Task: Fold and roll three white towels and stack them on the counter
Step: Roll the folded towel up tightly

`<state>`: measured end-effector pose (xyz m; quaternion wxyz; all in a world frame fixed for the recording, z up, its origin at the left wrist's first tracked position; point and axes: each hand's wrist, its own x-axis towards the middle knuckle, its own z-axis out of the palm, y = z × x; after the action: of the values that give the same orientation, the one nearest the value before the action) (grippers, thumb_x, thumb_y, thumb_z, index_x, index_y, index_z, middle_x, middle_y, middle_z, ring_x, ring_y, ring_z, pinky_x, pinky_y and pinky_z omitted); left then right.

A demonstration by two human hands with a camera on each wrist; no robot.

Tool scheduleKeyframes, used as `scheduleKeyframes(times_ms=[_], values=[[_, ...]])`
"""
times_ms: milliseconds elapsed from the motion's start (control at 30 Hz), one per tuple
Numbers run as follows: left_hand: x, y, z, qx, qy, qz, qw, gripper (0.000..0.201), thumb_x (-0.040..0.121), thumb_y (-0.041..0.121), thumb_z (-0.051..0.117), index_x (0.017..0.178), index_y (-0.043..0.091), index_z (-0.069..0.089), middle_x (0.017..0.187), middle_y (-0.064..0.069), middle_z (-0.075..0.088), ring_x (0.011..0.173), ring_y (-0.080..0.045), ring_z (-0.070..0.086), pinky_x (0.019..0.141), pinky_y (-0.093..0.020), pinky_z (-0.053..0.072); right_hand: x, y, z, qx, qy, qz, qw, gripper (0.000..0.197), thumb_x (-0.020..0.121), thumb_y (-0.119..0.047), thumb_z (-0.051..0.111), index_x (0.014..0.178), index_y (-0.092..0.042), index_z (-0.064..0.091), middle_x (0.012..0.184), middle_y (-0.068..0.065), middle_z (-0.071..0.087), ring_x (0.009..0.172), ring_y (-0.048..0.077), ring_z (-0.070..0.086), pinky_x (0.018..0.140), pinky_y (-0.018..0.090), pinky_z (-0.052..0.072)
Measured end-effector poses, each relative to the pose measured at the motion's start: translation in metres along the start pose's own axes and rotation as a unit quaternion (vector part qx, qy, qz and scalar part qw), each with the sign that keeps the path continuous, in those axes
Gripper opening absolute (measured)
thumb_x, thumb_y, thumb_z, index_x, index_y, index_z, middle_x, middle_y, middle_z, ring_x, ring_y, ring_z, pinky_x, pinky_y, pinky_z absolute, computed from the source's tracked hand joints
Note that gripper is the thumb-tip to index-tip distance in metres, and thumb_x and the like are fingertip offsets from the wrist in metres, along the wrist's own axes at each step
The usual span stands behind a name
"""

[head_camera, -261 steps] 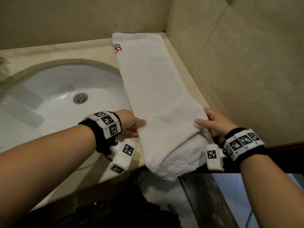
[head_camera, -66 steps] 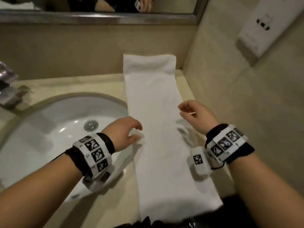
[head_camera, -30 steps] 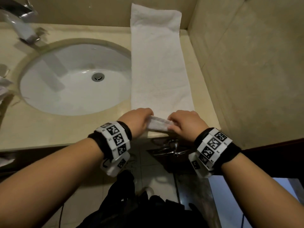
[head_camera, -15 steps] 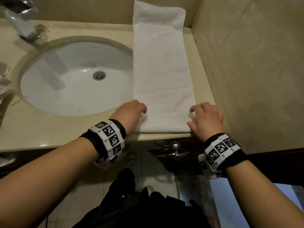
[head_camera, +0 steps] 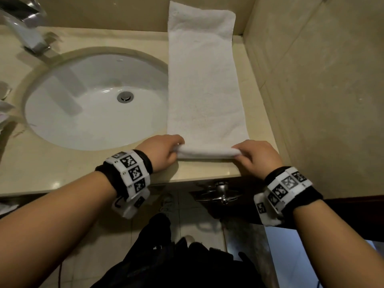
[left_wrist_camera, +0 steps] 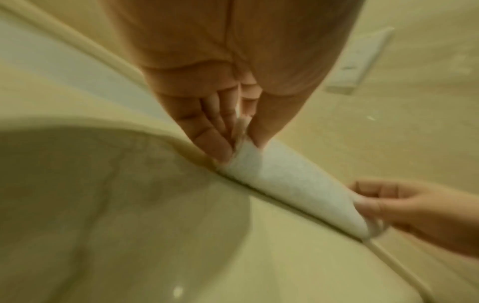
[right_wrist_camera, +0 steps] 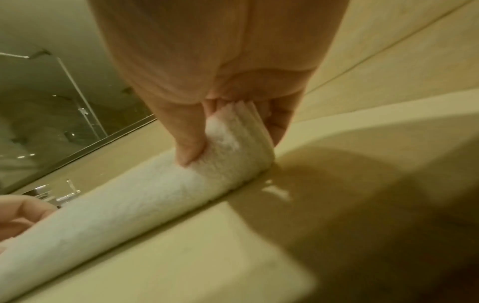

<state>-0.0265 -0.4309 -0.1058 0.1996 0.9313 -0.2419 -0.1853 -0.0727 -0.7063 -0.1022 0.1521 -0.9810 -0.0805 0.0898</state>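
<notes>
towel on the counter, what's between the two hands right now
Only the towel's near end, turned over into a first small roll. The left hand and right hand pinch its two ends. The head view shows it best.

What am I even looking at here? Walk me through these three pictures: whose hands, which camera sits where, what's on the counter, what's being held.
No machine: a person wearing marker bands and small cameras on both wrists, plus a head camera. The wide picture looks down from the head; the two close ones look along each hand. A long folded white towel lies on the beige counter beside the sink. The left hand and right hand each pinch a corner of its near end, which is curled over into the start of a roll.
</notes>
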Motion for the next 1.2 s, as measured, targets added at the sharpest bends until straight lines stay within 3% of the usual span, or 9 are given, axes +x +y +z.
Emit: scheduleKeyframes(times_ms=[100, 200, 300, 400, 500, 600, 933, 1033, 1200], values=[[0.012, -0.008, -0.007, -0.097, 0.017, -0.086, 0.991, 0.029, 0.087, 0.022, 0.053, 0.115, 0.018, 0.048, 0.098, 0.000, 0.053, 0.085, -0.021, 0.054, 0.075, -0.027, 0.038, 0.021, 0.005, -0.004, 0.119, -0.024, 0.124, 0.985, 0.024, 0.086, -0.031, 0.057, 0.108, -0.021, 0.058, 0.106, 0.006, 0.066, 0.095, 0.026, 0.060, 0.075, 0.025, 0.039], [0.023, -0.010, -0.009, -0.088, 0.037, -0.110, 0.989, 0.023, 0.084, 0.023, 0.057, 0.106, 0.018, 0.049, 0.103, -0.001, 0.052, 0.082, -0.017, 0.051, 0.073, -0.027, 0.038, 0.037, 0.000, -0.004, 0.065, -0.005, 0.155, 0.986, 0.029, 0.083, -0.030, 0.061, 0.107, -0.018, 0.051, 0.111, 0.005, 0.058, 0.102, 0.027, 0.053, 0.082, 0.032, 0.039], [0.028, -0.004, -0.010, -0.008, 0.058, -0.063, 0.996, 0.017, 0.086, 0.020, 0.054, 0.103, 0.017, 0.052, 0.112, -0.006, 0.049, 0.085, -0.022, 0.052, 0.074, -0.028, 0.038, 0.041, -0.009, -0.006, -0.093, 0.058, 0.067, 0.992, 0.021, 0.083, -0.024, 0.060, 0.101, -0.016, 0.055, 0.104, 0.007, 0.056, 0.098, 0.029, 0.050, 0.082, 0.037, 0.037], [0.028, 0.002, -0.008, 0.062, 0.052, 0.032, 0.996, 0.024, 0.089, 0.013, 0.050, 0.112, 0.017, 0.058, 0.118, -0.006, 0.054, 0.103, -0.025, 0.051, 0.086, -0.029, 0.039, 0.036, -0.012, -0.004, -0.076, 0.004, -0.044, 0.996, 0.018, 0.084, -0.021, 0.058, 0.100, -0.012, 0.060, 0.101, 0.010, 0.059, 0.093, 0.030, 0.053, 0.079, 0.037, 0.040], [0.021, 0.002, -0.008, 0.119, 0.012, 0.061, 0.991, 0.042, 0.083, 0.038, 0.059, 0.120, 0.018, 0.053, 0.123, -0.003, 0.050, 0.110, -0.024, 0.046, 0.094, -0.034, 0.040, 0.029, -0.011, -0.003, -0.099, -0.050, -0.060, 0.992, 0.042, 0.075, -0.041, 0.067, 0.109, -0.018, 0.057, 0.110, 0.004, 0.056, 0.101, 0.026, 0.051, 0.085, 0.037, 0.038], [0.018, -0.002, -0.010, 0.210, -0.002, 0.102, 0.972, 0.047, 0.084, 0.034, 0.057, 0.127, 0.020, 0.045, 0.128, -0.001, 0.047, 0.111, -0.023, 0.045, 0.094, -0.033, 0.039, 0.031, -0.010, -0.002, -0.122, -0.023, -0.068, 0.990, 0.039, 0.074, -0.027, 0.069, 0.110, -0.016, 0.057, 0.111, 0.006, 0.058, 0.101, 0.028, 0.052, 0.084, 0.038, 0.038], [0.060, -0.024, -0.045, -0.109, -0.017, -0.095, 0.989, 0.021, 0.087, 0.025, 0.053, 0.106, 0.020, 0.058, 0.106, -0.002, 0.061, 0.094, -0.018, 0.054, 0.079, -0.024, 0.036, 0.079, -0.002, -0.020, 0.021, -0.051, 0.107, 0.993, 0.029, 0.090, -0.026, 0.050, 0.116, -0.013, 0.051, 0.113, 0.013, 0.060, 0.102, 0.031, 0.054, 0.084, 0.033, 0.041], [0.077, -0.029, -0.049, -0.089, -0.022, -0.088, 0.992, 0.012, 0.087, 0.028, 0.053, 0.096, 0.021, 0.056, 0.104, 0.001, 0.059, 0.085, -0.017, 0.053, 0.074, -0.027, 0.037, 0.088, -0.007, -0.021, -0.097, 0.042, 0.052, 0.993, 0.032, 0.085, -0.030, 0.057, 0.113, -0.016, 0.053, 0.112, 0.009, 0.056, 0.101, 0.029, 0.051, 0.085, 0.039, 0.038], [0.090, -0.030, -0.055, -0.004, -0.023, -0.013, 1.000, 0.009, 0.088, 0.023, 0.051, 0.096, 0.020, 0.052, 0.105, -0.001, 0.055, 0.079, -0.016, 0.051, 0.068, -0.025, 0.035, 0.088, -0.013, -0.021, -0.115, -0.063, -0.118, 0.984, 0.044, 0.071, -0.034, 0.073, 0.108, -0.013, 0.059, 0.104, 0.009, 0.060, 0.089, 0.028, 0.056, 0.076, 0.036, 0.042]])
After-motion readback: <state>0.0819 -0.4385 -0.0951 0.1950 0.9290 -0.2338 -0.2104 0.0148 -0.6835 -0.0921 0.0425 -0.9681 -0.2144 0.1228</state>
